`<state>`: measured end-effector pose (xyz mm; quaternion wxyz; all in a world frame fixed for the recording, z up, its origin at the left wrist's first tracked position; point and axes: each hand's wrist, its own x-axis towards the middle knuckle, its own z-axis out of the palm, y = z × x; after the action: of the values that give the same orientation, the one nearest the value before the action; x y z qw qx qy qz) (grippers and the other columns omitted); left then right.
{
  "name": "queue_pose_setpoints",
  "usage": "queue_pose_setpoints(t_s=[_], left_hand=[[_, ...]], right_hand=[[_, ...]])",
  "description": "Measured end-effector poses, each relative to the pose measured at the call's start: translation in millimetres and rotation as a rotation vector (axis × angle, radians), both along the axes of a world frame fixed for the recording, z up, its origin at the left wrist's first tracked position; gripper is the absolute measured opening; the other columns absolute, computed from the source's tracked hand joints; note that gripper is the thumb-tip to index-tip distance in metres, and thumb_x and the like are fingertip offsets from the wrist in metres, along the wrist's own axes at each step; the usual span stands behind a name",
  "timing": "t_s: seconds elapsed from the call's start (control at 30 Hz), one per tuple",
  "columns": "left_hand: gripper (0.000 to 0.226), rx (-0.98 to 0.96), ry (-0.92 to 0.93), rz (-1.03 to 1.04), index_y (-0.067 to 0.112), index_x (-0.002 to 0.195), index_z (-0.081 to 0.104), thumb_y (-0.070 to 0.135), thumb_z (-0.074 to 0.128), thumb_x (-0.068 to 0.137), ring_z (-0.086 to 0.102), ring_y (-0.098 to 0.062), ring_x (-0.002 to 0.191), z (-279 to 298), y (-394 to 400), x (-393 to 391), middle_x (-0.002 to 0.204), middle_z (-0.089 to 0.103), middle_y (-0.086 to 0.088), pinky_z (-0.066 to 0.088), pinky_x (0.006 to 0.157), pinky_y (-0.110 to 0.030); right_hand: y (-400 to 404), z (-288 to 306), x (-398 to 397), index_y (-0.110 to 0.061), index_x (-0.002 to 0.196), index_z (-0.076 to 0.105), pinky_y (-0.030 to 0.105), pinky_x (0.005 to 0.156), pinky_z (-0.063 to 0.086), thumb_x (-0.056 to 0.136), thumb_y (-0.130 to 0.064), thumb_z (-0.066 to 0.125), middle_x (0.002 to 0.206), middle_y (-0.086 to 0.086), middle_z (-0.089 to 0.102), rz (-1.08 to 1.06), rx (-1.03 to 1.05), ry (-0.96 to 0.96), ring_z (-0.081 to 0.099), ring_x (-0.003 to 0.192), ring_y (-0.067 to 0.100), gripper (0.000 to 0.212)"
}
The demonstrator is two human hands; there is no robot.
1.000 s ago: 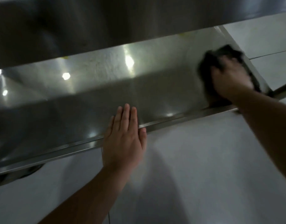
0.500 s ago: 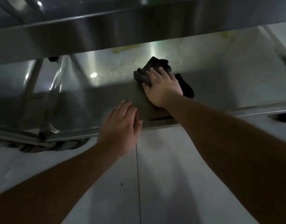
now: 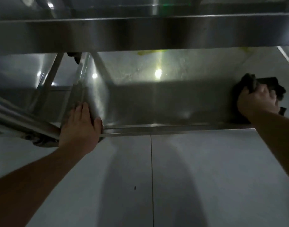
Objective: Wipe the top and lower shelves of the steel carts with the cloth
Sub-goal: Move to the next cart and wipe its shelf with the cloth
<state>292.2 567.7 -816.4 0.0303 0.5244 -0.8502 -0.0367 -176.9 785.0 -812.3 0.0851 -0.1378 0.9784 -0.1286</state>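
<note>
I look under the cart's top shelf (image 3: 140, 35) at its steel lower shelf (image 3: 157, 102), which shines with light spots. My right hand (image 3: 256, 102) presses a dark cloth (image 3: 263, 86) flat on the lower shelf at its far right end, fingers curled over the cloth. My left hand (image 3: 81, 126) wraps around the cart's upright leg (image 3: 86, 89) at the shelf's near left corner, thumb on the front lip (image 3: 173, 127).
A second steel cart's rails and legs (image 3: 18, 115) stand close on the left, with a caster (image 3: 42, 141) beneath. Pale tiled floor (image 3: 157, 177) lies in front of the cart. A yellow smear (image 3: 150, 52) shows at the shelf's back edge.
My right hand has swept the cloth from the shelf's middle to its far right end. My left hand has shifted left from the front lip onto the corner leg.
</note>
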Motion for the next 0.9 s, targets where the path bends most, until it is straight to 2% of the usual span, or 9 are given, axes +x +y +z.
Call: queue_pose_setpoints(t_s=[0.1, 0.2, 0.33, 0.43, 0.53, 0.63, 0.7, 0.77, 0.9], left_hand=[[0.078, -0.05, 0.025, 0.016, -0.01, 0.156, 0.039, 0.047, 0.027, 0.103, 0.039, -0.049, 0.149, -4, 1, 0, 0.158, 0.041, -0.034, 0.034, 0.12, -0.06], [0.078, -0.079, 0.047, 0.013, -0.009, 0.156, 0.04, 0.047, 0.027, 0.103, 0.042, -0.048, 0.147, -3, 0, 0, 0.158, 0.043, -0.032, 0.034, 0.12, -0.06], [0.076, -0.089, 0.01, 0.0, -0.007, 0.157, 0.039, 0.046, 0.026, 0.104, 0.04, -0.044, 0.15, -4, 2, 2, 0.161, 0.041, -0.029, 0.028, 0.124, -0.055], [0.08, -0.092, -0.015, 0.003, -0.006, 0.158, 0.037, 0.048, 0.019, 0.102, 0.037, -0.042, 0.152, -2, 0, 3, 0.162, 0.04, -0.028, 0.026, 0.125, -0.051], [0.079, -0.092, -0.027, -0.009, -0.006, 0.159, 0.035, 0.048, 0.019, 0.104, 0.036, -0.042, 0.153, -6, 0, 6, 0.162, 0.039, -0.029, 0.029, 0.124, -0.053], [0.077, -0.098, 0.003, -0.007, -0.007, 0.158, 0.037, 0.046, 0.025, 0.104, 0.038, -0.044, 0.152, -10, -2, 7, 0.161, 0.04, -0.03, 0.031, 0.123, -0.055], [0.074, -0.097, 0.025, 0.006, -0.007, 0.157, 0.038, 0.043, 0.031, 0.104, 0.039, -0.045, 0.15, -10, -3, 6, 0.16, 0.041, -0.03, 0.03, 0.123, -0.055], [0.071, -0.111, 0.014, -0.004, -0.008, 0.158, 0.037, 0.041, 0.036, 0.106, 0.04, -0.046, 0.15, -13, -5, 7, 0.16, 0.041, -0.031, 0.029, 0.124, -0.055], [0.073, -0.102, -0.032, -0.016, -0.005, 0.161, 0.03, 0.044, 0.03, 0.107, 0.033, -0.042, 0.154, -17, -6, 10, 0.165, 0.034, -0.029, 0.022, 0.127, -0.051]], right_hand=[[-46, -2, 22, -0.015, 0.166, 0.013, 0.057, 0.127, 0.003, 0.101, -0.055, 0.017, 0.175, 0.007, 0.011, -0.174, 0.008, -0.047, 0.004, 0.16, 0.035, 0.076], [-114, -5, 76, -0.013, 0.167, 0.01, 0.057, 0.126, 0.0, 0.105, -0.052, 0.022, 0.175, 0.009, 0.006, -0.129, -0.031, -0.084, 0.001, 0.161, 0.035, 0.074], [-224, -9, 205, -0.012, 0.165, 0.019, 0.056, 0.126, 0.002, 0.105, -0.051, 0.032, 0.174, 0.009, 0.013, 0.201, -0.084, -0.059, 0.004, 0.161, 0.032, 0.073], [-285, -4, 285, -0.015, 0.167, 0.016, 0.054, 0.126, -0.003, 0.104, -0.051, 0.027, 0.176, 0.004, 0.009, 0.56, -0.095, -0.067, 0.0, 0.161, 0.03, 0.074], [-292, -2, 311, -0.02, 0.168, 0.014, 0.052, 0.128, -0.003, 0.104, -0.052, 0.022, 0.176, 0.0, 0.008, 0.867, -0.071, -0.057, -0.001, 0.162, 0.026, 0.072], [-261, -1, 292, -0.026, 0.167, 0.02, 0.047, 0.129, 0.002, 0.105, -0.056, 0.025, 0.175, -0.005, 0.012, 0.971, -0.095, -0.047, 0.005, 0.161, 0.02, 0.069], [-229, 0, 257, -0.027, 0.164, 0.028, 0.044, 0.128, 0.008, 0.105, -0.054, 0.033, 0.174, -0.004, 0.02, 0.856, -0.119, 0.005, 0.014, 0.16, 0.02, 0.065], [-189, 1, 212, -0.025, 0.16, 0.034, 0.045, 0.127, 0.013, 0.105, -0.049, 0.039, 0.17, 0.001, 0.028, 0.601, -0.142, 0.058, 0.021, 0.156, 0.023, 0.06], [-142, 3, 163, -0.021, 0.167, 0.015, 0.053, 0.129, 0.004, 0.105, -0.054, 0.023, 0.176, 0.002, 0.01, 0.163, -0.041, -0.022, 0.004, 0.161, 0.026, 0.07]])
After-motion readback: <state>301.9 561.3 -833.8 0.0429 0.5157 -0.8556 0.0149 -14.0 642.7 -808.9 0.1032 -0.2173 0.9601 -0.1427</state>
